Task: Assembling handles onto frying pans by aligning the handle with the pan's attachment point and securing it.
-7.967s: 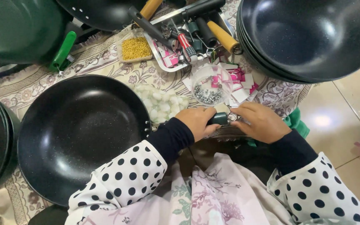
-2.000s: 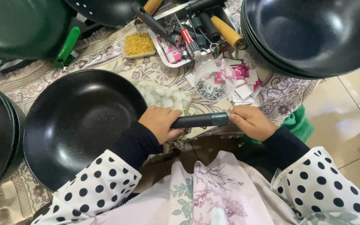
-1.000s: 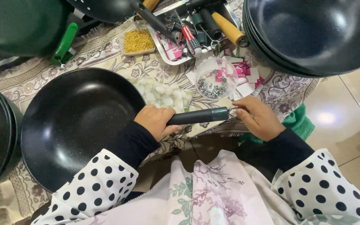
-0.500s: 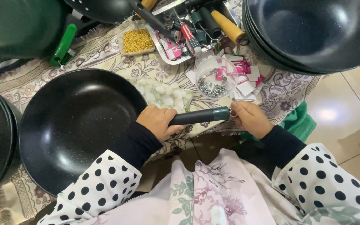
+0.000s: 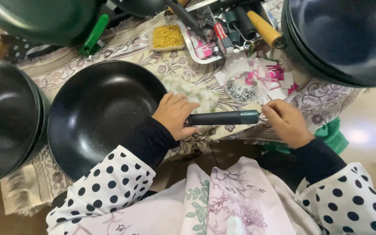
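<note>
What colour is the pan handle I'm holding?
Dark green handle with a lighter green end, seen in the head view.

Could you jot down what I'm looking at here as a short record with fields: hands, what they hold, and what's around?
Left hand: grips the near end of the dark green handle, beside the black pan
Right hand: fingers at the handle's far end
Pan: sits on the patterned cloth
Nearby: clear bowl of small screws, tray of tools, small tub of yellow bits
Around: stacked dark pans at right, more at left
</note>
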